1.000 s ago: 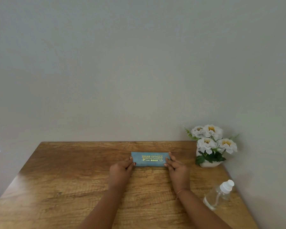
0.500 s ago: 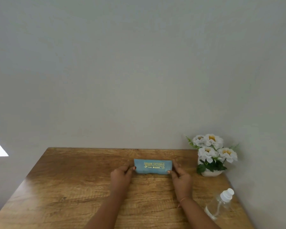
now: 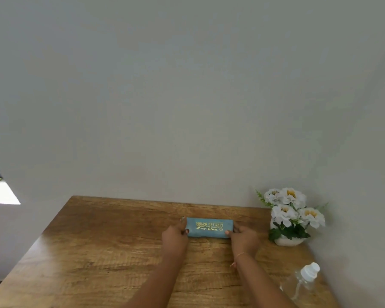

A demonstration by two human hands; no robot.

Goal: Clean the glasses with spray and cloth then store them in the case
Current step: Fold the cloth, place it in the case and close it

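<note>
A light blue glasses case (image 3: 209,227) with gold lettering lies shut on the wooden table (image 3: 102,247), near the back wall. My left hand (image 3: 175,237) grips its left end, fingers behind and thumb on the front edge. My right hand (image 3: 245,238) grips its right end the same way. A clear spray bottle (image 3: 302,283) with a white cap lies on its side at the table's front right. No glasses and no cloth are in view.
A white pot of white flowers (image 3: 289,215) stands in the back right corner, close to the case's right end. A grey wall runs behind and to the right of the table. The table's left edge drops off toward a bright floor patch (image 3: 0,193).
Both hands have closed more tightly around the case's ends. The case stays on the table; the camera has tilted upward, so everything sits lower in view.
</note>
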